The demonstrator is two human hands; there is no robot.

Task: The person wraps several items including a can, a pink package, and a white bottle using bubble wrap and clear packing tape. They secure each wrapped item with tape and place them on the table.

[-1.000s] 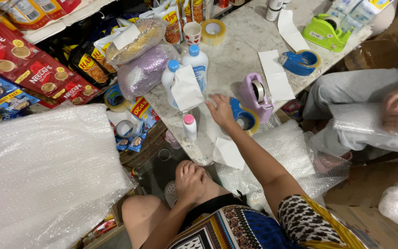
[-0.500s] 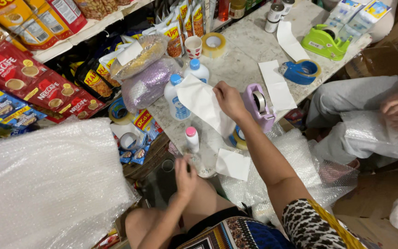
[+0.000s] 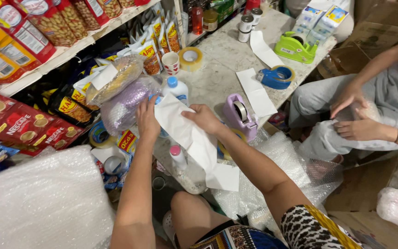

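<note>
Two hands meet on one long white paper strip (image 3: 187,133) near the tabletop's (image 3: 217,78) near edge. Your left hand (image 3: 147,121) has its fingers closed on the strip's upper left edge, and your right hand (image 3: 204,119) pinches the upper right edge. The strip hangs slack from there, over the near edge toward your knee. Behind it stands a white bottle with a blue cap (image 3: 175,88), partly hidden by the paper. A smaller bottle with a pink cap (image 3: 178,157) stands below the near edge, just beside the hanging tail.

As I judge it, that loose tail is the risk: if you swing it, it could brush the pink-capped bottle and tip it. If one face is sticky, which I cannot tell, it may fold onto itself or catch the bubble wrap (image 3: 282,161) under your right forearm. The purple tape dispenser (image 3: 239,115) sits just beside your right hand, so a wide elbow move could push it off the near edge. Another person's hands (image 3: 353,115) work well apart, past the tabletop's right edge
</note>
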